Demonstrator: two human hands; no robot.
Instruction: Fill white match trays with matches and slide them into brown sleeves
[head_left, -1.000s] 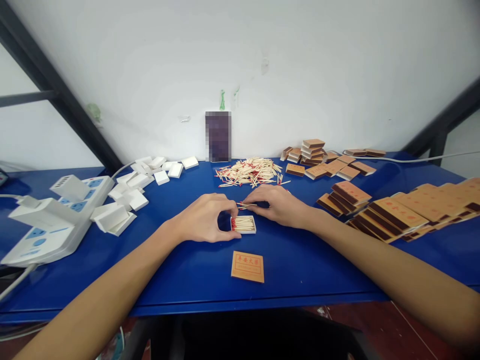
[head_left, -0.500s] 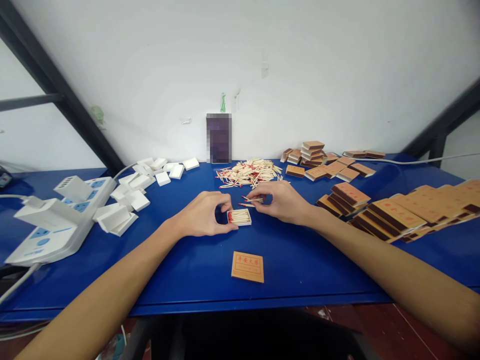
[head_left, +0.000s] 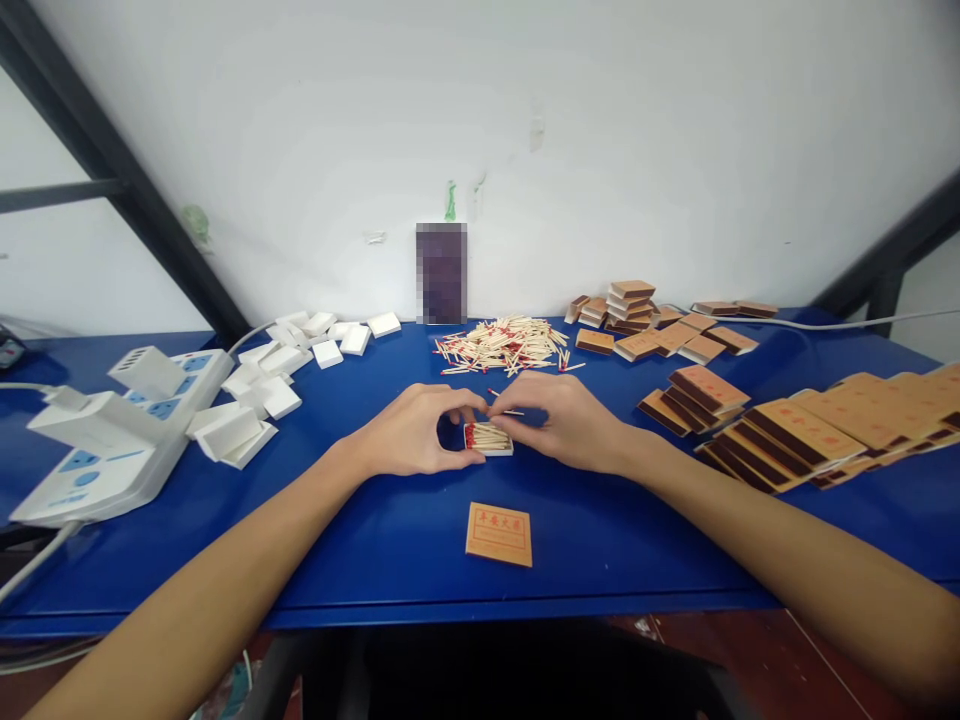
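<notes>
A small white matchbox tray (head_left: 501, 453) full of red-tipped matches (head_left: 486, 437) lies on the blue table. My left hand (head_left: 416, 430) curls around its left end, thumb at the near side and index finger at the far side, steadying it. Over the tray's right part, my right hand (head_left: 566, 420) pinches a few loose matches (head_left: 513, 412), their red heads pointing left. Its fingertips hide part of the tray. Nearer the table edge lies a flat orange matchbox sleeve (head_left: 499, 534) with red print.
Behind the hands is a heap of matches (head_left: 506, 345). White trays (head_left: 279, 397) are scattered at left beside a power strip (head_left: 161, 440) with plugs. Orange matchboxes (head_left: 637, 345) sit at the back right, with stacked rows (head_left: 806, 430) along the right. A cable (head_left: 840, 325) runs behind.
My right hand has moved left with its matches, from beside the tray to over it. My left hand keeps its place at the tray. The whole view has shifted slightly.
</notes>
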